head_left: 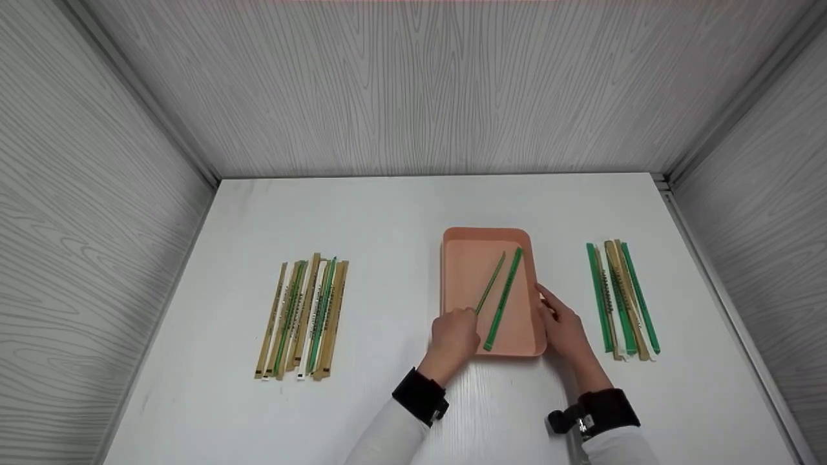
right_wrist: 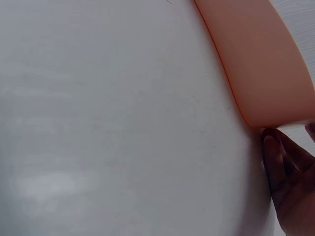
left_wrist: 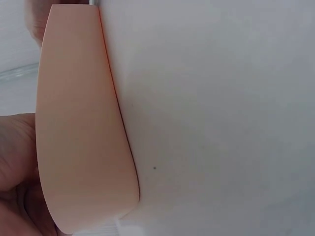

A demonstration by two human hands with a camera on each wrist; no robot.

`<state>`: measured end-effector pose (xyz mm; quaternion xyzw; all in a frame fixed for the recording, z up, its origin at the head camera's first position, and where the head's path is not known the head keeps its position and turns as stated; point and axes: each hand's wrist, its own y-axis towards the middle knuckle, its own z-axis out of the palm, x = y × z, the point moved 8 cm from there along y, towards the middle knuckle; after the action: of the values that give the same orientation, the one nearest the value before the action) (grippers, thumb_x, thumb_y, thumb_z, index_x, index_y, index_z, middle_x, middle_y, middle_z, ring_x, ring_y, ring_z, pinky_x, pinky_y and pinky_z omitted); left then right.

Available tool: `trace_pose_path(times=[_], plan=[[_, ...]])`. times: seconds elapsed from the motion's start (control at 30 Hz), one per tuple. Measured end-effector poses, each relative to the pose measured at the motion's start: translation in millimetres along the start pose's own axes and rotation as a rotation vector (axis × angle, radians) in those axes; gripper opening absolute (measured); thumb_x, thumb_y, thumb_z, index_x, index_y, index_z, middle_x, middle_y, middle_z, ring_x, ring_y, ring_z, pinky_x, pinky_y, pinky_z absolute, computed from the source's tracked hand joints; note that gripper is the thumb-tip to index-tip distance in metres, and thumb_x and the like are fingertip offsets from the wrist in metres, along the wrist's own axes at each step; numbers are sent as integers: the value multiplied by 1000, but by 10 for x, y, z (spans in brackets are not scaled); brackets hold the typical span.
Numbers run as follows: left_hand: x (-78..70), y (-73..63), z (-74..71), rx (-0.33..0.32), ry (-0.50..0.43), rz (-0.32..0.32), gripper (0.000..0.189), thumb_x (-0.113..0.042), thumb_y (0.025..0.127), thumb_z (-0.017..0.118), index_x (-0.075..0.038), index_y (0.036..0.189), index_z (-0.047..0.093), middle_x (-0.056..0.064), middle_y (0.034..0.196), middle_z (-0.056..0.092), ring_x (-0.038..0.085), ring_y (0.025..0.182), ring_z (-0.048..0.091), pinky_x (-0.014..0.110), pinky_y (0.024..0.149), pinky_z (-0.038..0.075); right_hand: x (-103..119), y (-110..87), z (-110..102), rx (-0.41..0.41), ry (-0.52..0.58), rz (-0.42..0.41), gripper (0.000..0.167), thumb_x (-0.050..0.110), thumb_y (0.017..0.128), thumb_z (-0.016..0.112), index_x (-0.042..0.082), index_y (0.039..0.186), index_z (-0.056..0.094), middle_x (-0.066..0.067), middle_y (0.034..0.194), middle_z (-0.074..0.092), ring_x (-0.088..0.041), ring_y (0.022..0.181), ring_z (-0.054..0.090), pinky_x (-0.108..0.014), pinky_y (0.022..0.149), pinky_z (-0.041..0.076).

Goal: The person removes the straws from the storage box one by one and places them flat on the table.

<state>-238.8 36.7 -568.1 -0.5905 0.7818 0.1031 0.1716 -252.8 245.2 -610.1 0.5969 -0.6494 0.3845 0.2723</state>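
Note:
A shallow pink tray [head_left: 460, 271] sits on the white table in the head view. My left hand [head_left: 454, 337] is over its near left part, fingers curled round the lower end of a thin green wrapped straw [head_left: 492, 281] that slants up over the tray. Beside it, a wider green wrapped straw [head_left: 502, 300] lies slantwise inside. My right hand [head_left: 568, 332] is at the tray's right side, extended fingers touching the outer wall. In the right wrist view, a fingertip [right_wrist: 269, 140] sits low against the tray's corner [right_wrist: 266, 98]. The tray wall [left_wrist: 78, 118] hides part of my left hand in the left wrist view.
On the left lies a row of brown, white and green wrapped straws [head_left: 300, 320]. A smaller bundle of similar straws [head_left: 623, 300] is to the right of the tray. Grey wood-grain panels [head_left: 413, 90] enclose the table at the back and both sides.

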Motion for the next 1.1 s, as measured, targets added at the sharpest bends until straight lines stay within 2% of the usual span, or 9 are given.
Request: trace_pose_path(times=[0.13, 0.3, 0.4, 0.5, 0.6, 0.7, 0.9, 1.1], plan=[[17, -2, -60, -4, -109, -26, 14, 3, 78, 69, -7, 72, 62, -1, 58, 52, 9, 49, 49, 26, 41, 42, 4, 2, -2, -3, -9, -7, 48, 27, 107, 42, 26, 154, 35, -22, 142, 48, -33, 116, 56, -47, 92, 45], [52, -38, -252, -83, -222, -18, 15, 7, 76, 66, -6, 71, 60, -1, 59, 52, 9, 50, 45, 25, 41, 40, -5, -3, -5, -3, -14, 0, 48, 28, 107, 41, 26, 154, 34, -22, 142, 48, -32, 116, 55, -47, 93, 43], [108, -81, -387, -122, -287, -25, 9, 7, 77, 66, -1, 79, 66, 5, 66, 61, 8, 50, 45, 24, 42, 40, -19, -2, 0, -2, -3, 9, 48, 31, 107, 41, 26, 154, 34, -21, 142, 49, -31, 114, 55, -45, 92, 44], [207, -135, -507, -138, -323, -52, 18, 5, 78, 67, 3, 95, 70, 8, 76, 67, 8, 52, 48, 24, 44, 41, -13, -5, 4, 0, 1, 3, 48, 31, 107, 41, 25, 154, 34, -21, 141, 49, -31, 113, 55, -44, 91, 44], [353, -190, -616, -142, -343, -97, 26, 1, 80, 67, 2, 106, 69, 5, 76, 67, 9, 54, 53, 25, 48, 44, 8, -15, -1, 1, 3, -12, 48, 30, 107, 42, 24, 154, 34, -22, 142, 48, -32, 115, 56, -45, 90, 46], [545, -257, -724, -164, -338, -157, 26, -1, 82, 67, 1, 108, 68, 2, 73, 64, 11, 58, 57, 28, 52, 47, 19, -16, 4, 6, 8, -19, 49, 30, 107, 42, 24, 154, 34, -23, 143, 47, -34, 118, 55, -47, 92, 45], [966, -416, -912, -252, -274, -259, 24, 2, 83, 66, 2, 106, 69, 8, 82, 67, 19, 69, 63, 35, 58, 52, 4, -14, 4, 9, 9, -5, 49, 32, 107, 41, 25, 154, 33, -22, 144, 46, -33, 118, 54, -47, 93, 44], [1395, -601, -1048, -282, -238, -379, 22, 1, 87, 64, 2, 108, 70, 12, 91, 68, 24, 72, 66, 37, 56, 52, 2, -12, 4, 8, 10, 0, 49, 33, 107, 41, 26, 154, 33, -22, 144, 47, -32, 117, 55, -46, 93, 45]])
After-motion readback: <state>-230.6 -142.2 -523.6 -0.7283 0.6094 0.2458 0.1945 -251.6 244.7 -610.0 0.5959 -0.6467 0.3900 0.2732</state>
